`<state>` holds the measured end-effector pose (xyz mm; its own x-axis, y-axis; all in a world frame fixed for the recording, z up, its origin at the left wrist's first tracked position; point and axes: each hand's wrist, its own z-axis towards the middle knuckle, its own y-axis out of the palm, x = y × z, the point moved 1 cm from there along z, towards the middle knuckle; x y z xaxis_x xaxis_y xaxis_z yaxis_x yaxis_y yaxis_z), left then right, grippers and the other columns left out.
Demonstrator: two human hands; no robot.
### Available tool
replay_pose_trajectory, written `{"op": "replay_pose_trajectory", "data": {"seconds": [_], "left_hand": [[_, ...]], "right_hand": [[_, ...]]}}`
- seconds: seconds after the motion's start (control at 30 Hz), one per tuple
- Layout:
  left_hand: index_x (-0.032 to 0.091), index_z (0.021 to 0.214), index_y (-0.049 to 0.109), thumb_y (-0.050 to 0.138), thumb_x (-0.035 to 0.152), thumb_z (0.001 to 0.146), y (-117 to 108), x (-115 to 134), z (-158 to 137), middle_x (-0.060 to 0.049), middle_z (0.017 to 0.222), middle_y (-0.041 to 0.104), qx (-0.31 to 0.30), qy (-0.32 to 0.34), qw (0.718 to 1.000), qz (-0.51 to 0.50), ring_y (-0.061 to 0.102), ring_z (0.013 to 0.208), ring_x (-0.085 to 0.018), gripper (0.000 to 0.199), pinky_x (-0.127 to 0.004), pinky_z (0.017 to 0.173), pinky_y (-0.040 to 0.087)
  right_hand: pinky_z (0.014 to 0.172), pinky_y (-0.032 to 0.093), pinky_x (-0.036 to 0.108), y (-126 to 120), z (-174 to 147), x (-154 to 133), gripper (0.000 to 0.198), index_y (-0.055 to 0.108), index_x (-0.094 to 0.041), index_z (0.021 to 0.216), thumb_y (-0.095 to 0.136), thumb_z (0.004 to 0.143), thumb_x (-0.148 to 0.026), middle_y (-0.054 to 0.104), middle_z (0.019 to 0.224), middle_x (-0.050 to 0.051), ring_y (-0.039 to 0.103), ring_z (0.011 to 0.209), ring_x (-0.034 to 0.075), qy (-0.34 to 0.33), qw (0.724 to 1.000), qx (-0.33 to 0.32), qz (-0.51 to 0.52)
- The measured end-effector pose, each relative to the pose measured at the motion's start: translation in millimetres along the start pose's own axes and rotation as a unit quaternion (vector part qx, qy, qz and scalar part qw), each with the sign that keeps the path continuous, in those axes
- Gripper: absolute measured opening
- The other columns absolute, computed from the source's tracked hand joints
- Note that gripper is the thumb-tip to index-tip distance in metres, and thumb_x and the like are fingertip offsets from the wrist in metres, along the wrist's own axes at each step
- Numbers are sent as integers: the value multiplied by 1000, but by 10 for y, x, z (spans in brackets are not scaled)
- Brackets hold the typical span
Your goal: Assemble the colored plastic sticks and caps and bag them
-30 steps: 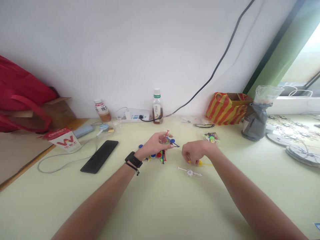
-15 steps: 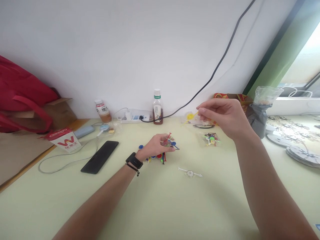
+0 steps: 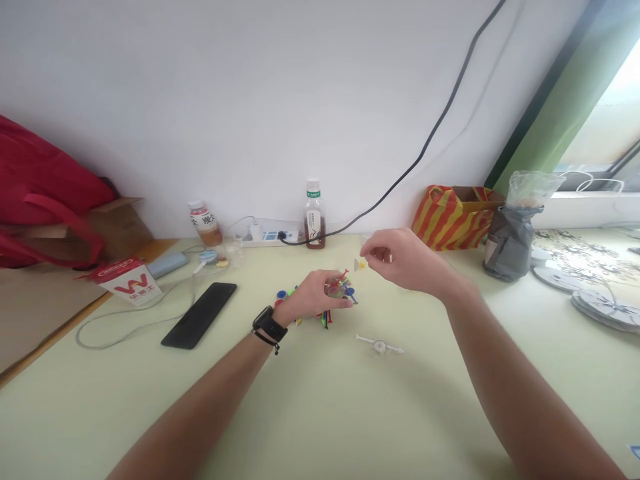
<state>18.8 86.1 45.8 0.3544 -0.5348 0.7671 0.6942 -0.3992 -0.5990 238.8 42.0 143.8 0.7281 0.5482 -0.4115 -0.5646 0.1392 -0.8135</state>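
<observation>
My left hand (image 3: 317, 293), with a black watch at its wrist, curls around a cluster of small plastic arrow spinners (image 3: 339, 288). Red and blue arrows and some clear plastic stick out past its fingers. More coloured spinners (image 3: 281, 295) lie on the table beneath and beside this hand, partly hidden by it. My right hand (image 3: 400, 261) hovers to the right, thumb and fingers pinched on a yellow spinner (image 3: 359, 265) with a clear part at its end. Nearer to me, a white arrow spinner (image 3: 380, 346) with a clear round base lies on the table.
A black phone-like slab (image 3: 199, 315) and a red-white box (image 3: 131, 283) are at left. Along the wall stand two bottles, a tea bottle (image 3: 313, 217) among them, and a power strip (image 3: 270, 233). A striped bag (image 3: 450, 223) and grey bag (image 3: 510, 243) stand at right.
My right hand has moved left and down with the yellow spinner, closer to my left hand. Its arm now covers the small bag of coloured pieces. My left hand has barely shifted.
</observation>
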Motion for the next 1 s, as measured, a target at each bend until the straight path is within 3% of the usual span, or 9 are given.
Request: {"op": "replay_pose_trajectory", "data": {"seconds": [0.13,0.3,0.4,0.6,0.87,1.0], "left_hand": [[18,77,59,80,43,76,10,-12,1,4,71,47,-1,4,1000,17,38,63,-11,33,-24,56,30],[19,75,55,80,41,76,27,10,-3,5,69,47,0,8,999,44,37,62,-12,33,-25,56,29],[19,73,55,80,44,76,32,30,-7,4,69,47,-2,14,999,43,38,62,-12,36,-25,57,30],[18,75,64,80,52,75,41,28,-17,2,68,44,-14,24,999,36,37,61,-13,37,-25,53,31],[18,75,68,82,55,74,38,23,-20,3,66,41,-31,16,999,17,36,60,-12,39,-26,54,33],[17,78,71,82,56,74,45,7,-18,2,66,43,-38,5,999,4,36,60,-12,40,-26,56,34]], "right_hand": [[65,42,31,46,2,30,22,74,-20,89,53,84,-13,71,83,6,62,75,20,11,998,-22,-65],[70,40,31,104,-14,28,27,72,-20,93,48,86,-9,72,97,8,64,87,21,11,992,-63,-111],[72,41,31,106,-15,13,29,72,-21,100,49,89,-8,74,101,8,65,93,22,21,990,-76,-114],[74,45,34,36,-21,-2,18,76,-23,89,59,88,-15,75,90,7,68,90,27,47,990,-86,-100],[65,46,32,-18,-29,51,11,72,-21,82,63,81,-15,75,89,6,66,76,22,99,988,-73,-94],[70,45,31,-2,-30,23,16,75,-23,84,61,83,-15,75,91,4,66,82,21,54,990,-101,-83]]}}
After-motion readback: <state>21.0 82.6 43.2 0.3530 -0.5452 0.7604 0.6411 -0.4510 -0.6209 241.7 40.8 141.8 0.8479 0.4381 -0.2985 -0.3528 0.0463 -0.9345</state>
